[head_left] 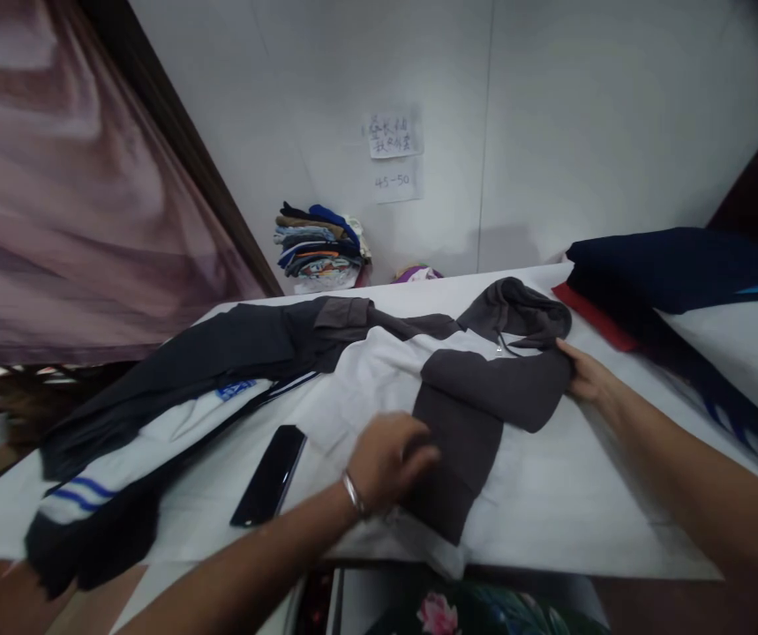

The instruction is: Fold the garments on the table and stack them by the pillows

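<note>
A dark grey and white hooded jacket (461, 441) is spread on the white-covered table, its hood at the far right and one sleeve folded across the front. My right hand (587, 375) is closed on the jacket's edge between hood and sleeve; the cloth partly hides its fingers. Over the jacket's lower front, my left hand (392, 459), with a bracelet on the wrist, is slightly blurred. Its thumb stands apart from its bent fingers, and I see nothing held. A black phone (268, 476) lies left of the jacket.
Dark garments with white and blue parts (173, 379) hang over the table's left front edge. Navy and red clothes (670, 265) lie at the right. A folded clothes stack (318, 242) stands by the wall. Below the front edge is a flower-patterned surface (484, 610).
</note>
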Motion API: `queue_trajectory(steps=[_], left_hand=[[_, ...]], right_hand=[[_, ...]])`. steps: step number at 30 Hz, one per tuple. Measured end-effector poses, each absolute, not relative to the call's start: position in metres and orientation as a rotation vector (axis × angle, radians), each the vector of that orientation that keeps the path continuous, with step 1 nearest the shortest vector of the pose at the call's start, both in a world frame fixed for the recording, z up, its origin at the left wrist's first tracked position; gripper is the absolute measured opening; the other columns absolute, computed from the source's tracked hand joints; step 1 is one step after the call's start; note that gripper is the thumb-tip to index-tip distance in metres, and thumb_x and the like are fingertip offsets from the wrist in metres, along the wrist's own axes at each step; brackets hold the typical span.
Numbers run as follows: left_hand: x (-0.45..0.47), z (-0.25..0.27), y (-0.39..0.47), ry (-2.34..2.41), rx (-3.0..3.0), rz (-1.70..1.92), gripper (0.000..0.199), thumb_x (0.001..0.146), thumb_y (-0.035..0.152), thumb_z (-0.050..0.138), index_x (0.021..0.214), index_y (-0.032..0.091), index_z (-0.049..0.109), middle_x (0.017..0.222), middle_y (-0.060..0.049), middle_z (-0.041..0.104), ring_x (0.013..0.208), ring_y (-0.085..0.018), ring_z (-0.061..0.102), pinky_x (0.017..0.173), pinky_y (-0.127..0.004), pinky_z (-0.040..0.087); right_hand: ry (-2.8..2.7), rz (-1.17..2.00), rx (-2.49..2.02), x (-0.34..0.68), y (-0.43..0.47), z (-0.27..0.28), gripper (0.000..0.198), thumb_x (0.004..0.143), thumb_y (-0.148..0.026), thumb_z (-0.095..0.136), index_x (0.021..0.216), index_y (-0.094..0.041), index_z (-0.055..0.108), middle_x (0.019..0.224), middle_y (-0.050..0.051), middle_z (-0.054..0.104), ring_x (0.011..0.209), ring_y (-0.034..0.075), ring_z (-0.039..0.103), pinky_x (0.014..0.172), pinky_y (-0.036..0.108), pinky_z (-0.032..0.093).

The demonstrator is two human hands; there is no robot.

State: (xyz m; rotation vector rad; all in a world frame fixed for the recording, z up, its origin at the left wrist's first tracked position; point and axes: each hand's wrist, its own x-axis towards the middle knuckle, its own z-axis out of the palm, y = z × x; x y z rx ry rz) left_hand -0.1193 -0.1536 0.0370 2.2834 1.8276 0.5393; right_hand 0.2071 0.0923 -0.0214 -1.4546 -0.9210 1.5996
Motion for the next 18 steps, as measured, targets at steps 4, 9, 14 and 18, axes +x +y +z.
queue_trajectory(steps=[4,9,14,18], left_hand=[[-0.067,0.005,-0.220,1.596,2.394,0.395,0.077,0.068,0.074,0.058,0.129,0.028,0.050,0.128,-0.008,0.056,0.112,-0.027,0.051,0.095,-0.041,0.039],[-0.052,-0.019,-0.223,1.818,2.372,0.157,0.095,0.065,0.067,0.066,0.143,0.023,0.033,0.144,-0.016,0.040,0.124,-0.036,0.039,0.100,-0.052,0.031],[-0.045,-0.008,-0.218,1.883,2.305,0.110,0.086,0.069,0.057,0.068,0.141,0.022,0.036,0.141,-0.015,0.042,0.122,-0.034,0.040,0.098,-0.050,0.033],[-0.045,0.001,-0.214,1.933,2.224,0.100,0.059,0.076,0.035,0.063,0.130,0.019,0.045,0.132,-0.012,0.049,0.116,-0.029,0.045,0.094,-0.044,0.038]], right_hand=[[-0.753,1.686,-1.418,0.203,0.107,-0.016,0.036,0.093,-0.036,0.042,0.067,-0.015,0.055,0.054,0.007,0.058,0.057,0.016,0.058,0.069,0.028,0.051],[-0.755,1.588,-1.499,0.202,0.118,-0.007,0.028,0.089,-0.017,0.043,0.062,-0.016,0.048,0.048,0.005,0.051,0.058,0.015,0.056,0.066,0.028,0.048],[-0.835,1.496,-1.482,0.209,0.127,0.000,0.022,0.087,-0.016,0.045,0.066,-0.015,0.051,0.051,0.003,0.052,0.059,0.014,0.056,0.069,0.027,0.048],[-0.969,1.474,-1.453,0.216,0.125,-0.005,0.031,0.091,-0.032,0.041,0.073,-0.015,0.059,0.056,0.007,0.059,0.065,0.019,0.062,0.069,0.030,0.051]])
